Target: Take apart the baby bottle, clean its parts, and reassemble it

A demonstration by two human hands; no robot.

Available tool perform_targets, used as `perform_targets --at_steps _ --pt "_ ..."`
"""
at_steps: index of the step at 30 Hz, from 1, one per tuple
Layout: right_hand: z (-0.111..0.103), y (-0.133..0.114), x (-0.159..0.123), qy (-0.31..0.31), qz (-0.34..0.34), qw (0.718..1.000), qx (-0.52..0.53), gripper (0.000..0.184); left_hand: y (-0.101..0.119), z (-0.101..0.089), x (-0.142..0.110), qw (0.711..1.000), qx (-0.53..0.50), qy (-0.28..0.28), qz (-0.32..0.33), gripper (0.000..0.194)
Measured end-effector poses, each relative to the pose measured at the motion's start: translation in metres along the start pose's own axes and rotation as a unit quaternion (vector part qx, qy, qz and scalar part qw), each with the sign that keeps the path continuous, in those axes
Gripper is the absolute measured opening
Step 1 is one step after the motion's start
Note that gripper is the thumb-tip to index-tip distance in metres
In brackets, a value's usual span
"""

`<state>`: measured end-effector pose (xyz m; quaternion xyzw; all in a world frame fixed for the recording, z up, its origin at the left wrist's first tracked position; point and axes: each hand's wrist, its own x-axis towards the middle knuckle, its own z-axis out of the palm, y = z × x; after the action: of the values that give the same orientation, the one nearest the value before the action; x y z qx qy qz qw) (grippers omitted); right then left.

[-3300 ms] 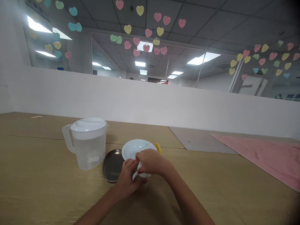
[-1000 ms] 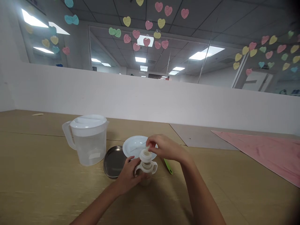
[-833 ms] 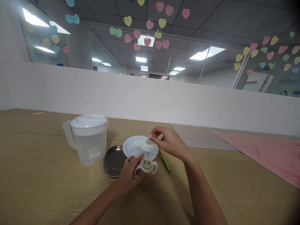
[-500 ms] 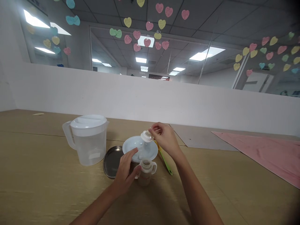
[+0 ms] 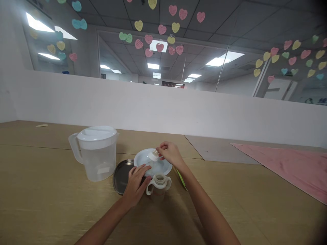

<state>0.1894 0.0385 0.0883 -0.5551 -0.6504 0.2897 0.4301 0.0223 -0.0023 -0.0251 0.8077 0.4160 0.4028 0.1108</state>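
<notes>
My right hand [image 5: 170, 153] pinches the top of a white baby bottle nipple cap [image 5: 153, 156], low over a pale blue-white bowl [image 5: 167, 166]. The clear part below the cap is faint against the bowl. My left hand [image 5: 137, 182] is open, its fingers stretched toward the near rim of the bowl; whether they touch it I cannot tell. Beside its thumb, an uncapped baby bottle [image 5: 159, 183] with two white side handles stands upright in front of the bowl.
A round metal tray [image 5: 120, 178] lies left of and partly under the bowl. Farther left stands a lidded clear pitcher [image 5: 99, 158]. A green handle [image 5: 182, 179] shows behind my right wrist. Pink cloth [image 5: 288, 163] covers the right side of the table, with a white wall [image 5: 153, 109] behind.
My right hand has moved down and left, lowering the nipple cap into the bowl. My left hand has shifted slightly off the bottle's handle.
</notes>
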Motion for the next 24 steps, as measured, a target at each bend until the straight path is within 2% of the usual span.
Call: perform_targets --at_steps 6,10,13,18,24 --pt "-0.001 0.0 0.001 -0.062 0.062 0.992 0.089 0.007 0.001 0.0 0.0 1.0 0.016 -0.017 -0.002 0.035" --pt "-0.003 0.007 0.006 -0.073 0.069 0.994 0.042 0.007 0.0 0.002 -0.001 1.0 0.015 -0.019 -0.004 0.036" --pt "-0.01 0.018 0.011 -0.038 0.064 0.997 -0.009 0.004 0.0 0.001 0.0 1.0 0.005 -0.02 -0.007 0.035" --pt "-0.025 0.027 0.016 0.064 0.03 0.99 -0.126 0.003 0.002 0.0 0.001 0.999 -0.021 -0.033 -0.021 0.036" --pt "-0.023 0.024 0.015 0.092 -0.011 0.976 -0.197 0.007 0.0 -0.001 0.002 0.998 -0.03 -0.042 -0.026 0.037"
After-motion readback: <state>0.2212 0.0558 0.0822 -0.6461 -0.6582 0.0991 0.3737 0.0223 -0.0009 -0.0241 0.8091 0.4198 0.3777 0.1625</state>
